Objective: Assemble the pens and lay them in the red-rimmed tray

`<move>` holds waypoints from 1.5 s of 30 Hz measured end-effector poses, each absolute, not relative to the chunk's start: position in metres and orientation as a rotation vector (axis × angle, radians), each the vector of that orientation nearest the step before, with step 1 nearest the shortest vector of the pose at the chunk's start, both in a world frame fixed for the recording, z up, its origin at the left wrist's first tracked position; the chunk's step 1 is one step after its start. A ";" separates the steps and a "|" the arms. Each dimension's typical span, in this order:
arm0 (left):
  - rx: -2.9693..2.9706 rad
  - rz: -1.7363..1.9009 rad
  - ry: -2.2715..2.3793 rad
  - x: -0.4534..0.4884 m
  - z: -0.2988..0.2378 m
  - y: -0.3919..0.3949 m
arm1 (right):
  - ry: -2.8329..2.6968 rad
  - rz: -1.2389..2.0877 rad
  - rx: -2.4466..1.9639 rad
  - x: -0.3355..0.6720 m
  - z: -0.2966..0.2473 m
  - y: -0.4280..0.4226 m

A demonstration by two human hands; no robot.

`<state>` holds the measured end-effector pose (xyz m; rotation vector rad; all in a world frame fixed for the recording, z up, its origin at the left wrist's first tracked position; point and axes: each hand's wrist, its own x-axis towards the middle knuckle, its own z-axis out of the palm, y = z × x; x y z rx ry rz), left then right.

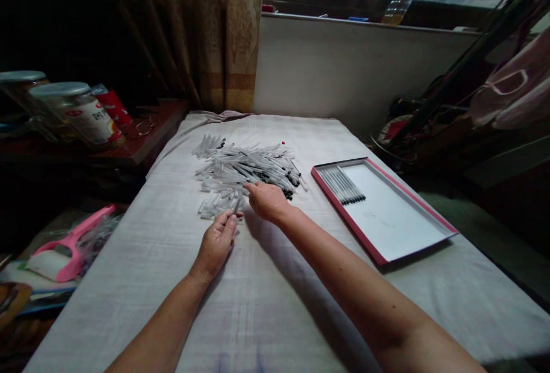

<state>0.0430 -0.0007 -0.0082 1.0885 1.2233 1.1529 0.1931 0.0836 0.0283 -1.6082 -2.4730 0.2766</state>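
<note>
Observe, on a table covered in pale whitish cloth (301, 315), a loose heap of slim translucent plastic pen barrels (240, 161), mixed with black end pieces mostly along its right side. Note just in front, toward the left, a smaller heap of short translucent plastic caps (211, 205). Find the bare left hand (217, 242) at the near edge of the caps, thumb and fingers pinching a slim greyish piece (236, 205). Find the bare right hand (267, 198) reaching over the near side of the barrel heap, fingers bent forward; cannot tell whether gripping anything. Record, to the right, a shallow white-floored tray with pinkish-red sides (412, 230), holding in its far left corner a neat row of clear black-ended pens (342, 185), black ends toward the near side.
</note>
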 end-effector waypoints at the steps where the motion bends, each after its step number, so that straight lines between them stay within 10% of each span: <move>1: 1.138 1.152 1.234 0.043 -0.010 -0.001 | -2.356 0.403 -1.580 0.200 0.027 0.081; 9: 1.909 1.086 1.332 0.044 -0.022 -0.009 | -0.950 1.532 -1.236 0.250 0.005 0.021; 45: 2.535 0.726 1.313 0.046 -0.015 -0.020 | -1.225 1.788 -1.250 0.259 -0.003 0.008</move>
